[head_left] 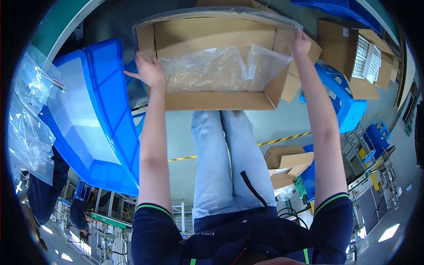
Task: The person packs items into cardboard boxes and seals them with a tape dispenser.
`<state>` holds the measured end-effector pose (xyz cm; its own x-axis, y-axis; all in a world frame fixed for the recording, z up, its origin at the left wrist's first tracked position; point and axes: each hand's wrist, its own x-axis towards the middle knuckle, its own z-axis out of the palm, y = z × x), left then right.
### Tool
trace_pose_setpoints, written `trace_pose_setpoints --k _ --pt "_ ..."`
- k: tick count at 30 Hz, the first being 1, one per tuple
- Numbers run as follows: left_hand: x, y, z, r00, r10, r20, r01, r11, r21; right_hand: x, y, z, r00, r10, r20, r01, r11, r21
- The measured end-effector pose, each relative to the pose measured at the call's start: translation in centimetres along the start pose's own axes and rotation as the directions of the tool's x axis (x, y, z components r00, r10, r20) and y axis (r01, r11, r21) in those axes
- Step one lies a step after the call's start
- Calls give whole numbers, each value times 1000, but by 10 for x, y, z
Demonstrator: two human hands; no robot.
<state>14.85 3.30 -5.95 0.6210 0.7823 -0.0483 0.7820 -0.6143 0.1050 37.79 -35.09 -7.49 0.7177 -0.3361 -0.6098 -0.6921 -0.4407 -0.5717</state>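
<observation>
An open cardboard box (214, 37) lies in front of me above my legs, its inside facing me. A clear plastic liner bag (212, 66) lies crumpled inside and is folded over the far rim. My left hand (151, 72) grips the box's left wall near its edge, with the little finger sticking out to the side. At the far right corner, my right hand (301, 43) is closed on the liner's edge where it wraps over the rim. The fingertips there are partly hidden.
A large blue plastic bin (108, 92) stands close on the left beside clear bags (31, 132). On the right are a blue stool (349, 106) and an open carton (335, 53) holding white trays (366, 59). A smaller carton (287, 163) sits near my right leg. People work at far left.
</observation>
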Motion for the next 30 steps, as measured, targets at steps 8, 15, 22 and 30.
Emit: trace_pose_setpoints --k 8,15,22,30 --pt "-16 -40 -11 982 56 -181 -133 886 -445 -106 115 18 599 -499 627 758 100 -644" --pt "-33 -51 6 950 313 23 -272 858 -436 -108 119 47 771 54 634 606 241 -758" --pt "-79 -24 35 783 377 494 -231 915 -332 -142 23 61 764 -214 608 639 127 -759" --pt "-10 19 27 938 343 57 -328 926 -187 -141 91 71 740 -529 415 625 312 -716"
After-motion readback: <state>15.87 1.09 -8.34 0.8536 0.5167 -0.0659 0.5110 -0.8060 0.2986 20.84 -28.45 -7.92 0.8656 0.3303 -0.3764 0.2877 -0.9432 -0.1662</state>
